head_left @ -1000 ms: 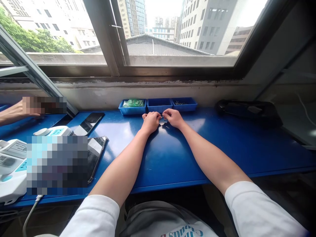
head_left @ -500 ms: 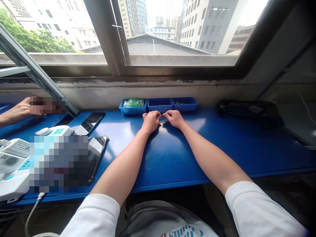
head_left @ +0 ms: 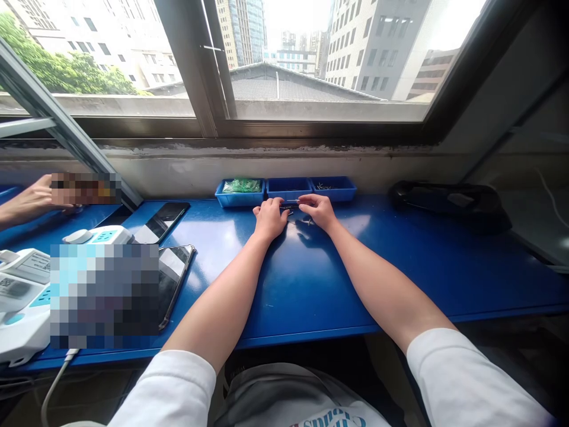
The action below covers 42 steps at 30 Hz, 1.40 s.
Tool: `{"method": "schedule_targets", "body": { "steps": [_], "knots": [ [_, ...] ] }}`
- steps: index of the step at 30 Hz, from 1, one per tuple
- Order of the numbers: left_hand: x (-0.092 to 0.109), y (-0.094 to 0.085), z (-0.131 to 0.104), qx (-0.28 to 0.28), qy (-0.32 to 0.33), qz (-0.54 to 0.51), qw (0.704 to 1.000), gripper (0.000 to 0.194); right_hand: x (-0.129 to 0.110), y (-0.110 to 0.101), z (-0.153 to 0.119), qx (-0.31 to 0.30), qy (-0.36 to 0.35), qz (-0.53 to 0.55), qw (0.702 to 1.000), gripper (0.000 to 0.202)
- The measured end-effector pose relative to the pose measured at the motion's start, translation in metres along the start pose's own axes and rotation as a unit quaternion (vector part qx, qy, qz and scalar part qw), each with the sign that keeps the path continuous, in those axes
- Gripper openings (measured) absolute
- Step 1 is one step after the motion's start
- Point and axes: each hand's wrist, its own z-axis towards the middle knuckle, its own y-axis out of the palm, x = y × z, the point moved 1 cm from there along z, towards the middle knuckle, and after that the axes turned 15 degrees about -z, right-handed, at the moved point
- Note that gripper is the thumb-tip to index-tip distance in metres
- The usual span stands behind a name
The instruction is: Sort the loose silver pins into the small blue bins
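My left hand [head_left: 270,219] rests near the table in front of the blue bins, its thumb apart from its fingers. Small dark screw-like pieces [head_left: 288,210] lie by its thumb. Facing it, my right hand [head_left: 318,211] is bent with index finger and thumb forward. A thin, pale metal piece [head_left: 291,201] spans the gap between the two hands and appears to be at my right fingertips; its exact kind is too small to make out. Another small piece [head_left: 310,222] shows below my right fingers.
Behind my hands stand a bin with green-marked plastic packets [head_left: 242,186], a middle bin [head_left: 288,194] and a bin of thin metal pieces [head_left: 340,193]. Phones, a power strip [head_left: 106,236] and a co-worker's hand [head_left: 33,198] are left. A black case [head_left: 448,204] lies right.
My hands, pinched close together before, have drawn slightly apart. My left thumb and fingers have spread, and the thin piece between the hands and small pieces below now show.
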Motion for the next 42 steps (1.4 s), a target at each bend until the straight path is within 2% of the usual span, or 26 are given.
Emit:
{"method": "schedule_targets", "body": {
  "steps": [4, 10, 19, 23, 27, 29, 32, 34, 36, 42],
  "knots": [
    [-0.006, 0.004, 0.002, 0.014, -0.032, 0.020, 0.999, 0.034, 0.001, -0.001, 0.001, 0.076, -0.004, -0.116, 0.990, 0.042],
    [-0.010, 0.006, 0.004, -0.009, -0.049, 0.032, 0.998, 0.036, 0.007, -0.007, 0.004, 0.126, 0.040, -0.245, 0.960, 0.051],
    [-0.010, 0.007, 0.004, -0.023, -0.048, 0.034, 0.998, 0.035, 0.013, -0.003, 0.006, 0.103, 0.049, -0.305, 0.945, 0.068],
    [-0.010, 0.008, 0.004, -0.029, -0.047, 0.032, 0.998, 0.036, 0.018, -0.006, 0.008, 0.133, 0.092, -0.326, 0.931, 0.074],
    [-0.011, 0.008, 0.004, -0.038, -0.041, 0.032, 0.998, 0.037, 0.019, -0.009, 0.007, 0.106, 0.130, -0.338, 0.926, 0.080],
    [-0.012, 0.008, 0.004, -0.041, -0.038, 0.030, 0.998, 0.038, 0.014, -0.010, 0.005, 0.121, 0.120, -0.340, 0.925, 0.076],
    [-0.012, 0.009, 0.004, -0.040, -0.036, 0.027, 0.998, 0.037, 0.005, -0.011, 0.002, 0.157, 0.080, -0.334, 0.926, 0.049],
    [-0.012, 0.008, 0.004, -0.035, -0.035, 0.026, 0.998, 0.036, 0.001, -0.011, 0.000, 0.128, 0.077, -0.330, 0.932, 0.028],
    [-0.011, 0.008, 0.004, -0.031, -0.034, 0.022, 0.999, 0.034, -0.001, -0.010, -0.001, 0.074, 0.094, -0.337, 0.934, 0.016],
    [-0.011, 0.008, 0.004, -0.026, -0.026, 0.009, 0.999, 0.029, -0.007, -0.008, -0.001, -0.041, 0.100, -0.404, 0.908, 0.023]
  ]
}}
